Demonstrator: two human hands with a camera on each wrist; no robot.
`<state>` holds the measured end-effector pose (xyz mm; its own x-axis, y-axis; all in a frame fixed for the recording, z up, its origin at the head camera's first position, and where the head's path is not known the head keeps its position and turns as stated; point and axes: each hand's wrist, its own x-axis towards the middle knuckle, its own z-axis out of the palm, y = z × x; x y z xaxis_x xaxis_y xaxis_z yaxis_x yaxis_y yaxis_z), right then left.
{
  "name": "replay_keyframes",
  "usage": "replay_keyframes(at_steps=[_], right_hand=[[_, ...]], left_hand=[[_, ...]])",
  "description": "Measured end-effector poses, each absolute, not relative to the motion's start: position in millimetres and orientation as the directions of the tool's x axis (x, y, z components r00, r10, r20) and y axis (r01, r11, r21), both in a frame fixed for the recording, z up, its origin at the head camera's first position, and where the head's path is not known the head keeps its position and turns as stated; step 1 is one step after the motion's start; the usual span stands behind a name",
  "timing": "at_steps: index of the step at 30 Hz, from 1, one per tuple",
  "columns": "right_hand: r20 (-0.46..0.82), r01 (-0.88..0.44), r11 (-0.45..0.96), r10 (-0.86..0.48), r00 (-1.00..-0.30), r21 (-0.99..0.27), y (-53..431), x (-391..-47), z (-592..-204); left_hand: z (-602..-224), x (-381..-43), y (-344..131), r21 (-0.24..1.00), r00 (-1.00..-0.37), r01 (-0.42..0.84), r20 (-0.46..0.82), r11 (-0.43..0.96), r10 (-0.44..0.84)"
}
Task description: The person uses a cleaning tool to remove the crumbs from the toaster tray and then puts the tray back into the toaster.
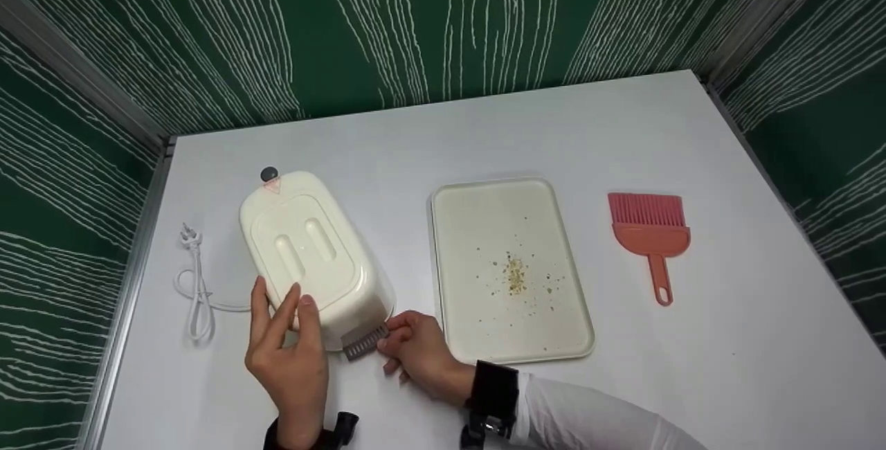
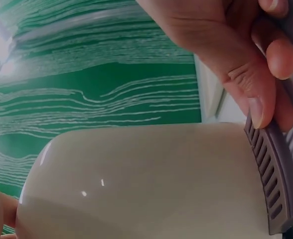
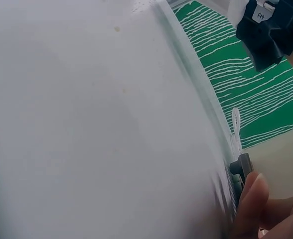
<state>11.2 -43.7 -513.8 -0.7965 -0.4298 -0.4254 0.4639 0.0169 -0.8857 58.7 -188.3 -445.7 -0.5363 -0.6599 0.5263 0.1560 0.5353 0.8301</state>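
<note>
A cream toaster (image 1: 304, 242) stands on the left part of the table, its top marked by two long oval shapes. My left hand (image 1: 294, 360) rests on its near left corner, fingers fairly straight against the top and side. Low on the near end is a grey slotted crumb tray (image 1: 365, 343). The thumb and fingers of my right hand (image 1: 419, 353) pinch the right end of this grey piece. Close up in the left wrist view, the crumb tray (image 2: 273, 174) lies against the toaster's (image 2: 151, 174) lower edge. How far it reaches inside is hidden.
Right of the toaster lies a cream rectangular tray (image 1: 477, 228) with crumbs (image 1: 515, 275) scattered on it. Farther right is a coral brush (image 1: 651, 235). A white power cord (image 1: 201, 298) with its plug lies left of the toaster. Green patterned walls border the white table (image 1: 734, 298).
</note>
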Motion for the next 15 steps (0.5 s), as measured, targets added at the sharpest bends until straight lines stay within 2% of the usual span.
replay_keyframes(at_steps=[9, 15], right_hand=[[-0.439, 0.469, 0.040, -0.427, -0.790, -0.882, -46.7, 11.3, -512.3], [-0.445, 0.474, 0.040, -0.424, -0.789, -0.879, -47.2, 9.3, -511.1]], left_hand=[[-440.1, 58.3, -192.2, 0.815, -0.518, 0.125, 0.540, 0.566, -0.663], [-439.5, 57.3, -192.2, 0.816, -0.529, 0.140, 0.541, 0.562, -0.654]])
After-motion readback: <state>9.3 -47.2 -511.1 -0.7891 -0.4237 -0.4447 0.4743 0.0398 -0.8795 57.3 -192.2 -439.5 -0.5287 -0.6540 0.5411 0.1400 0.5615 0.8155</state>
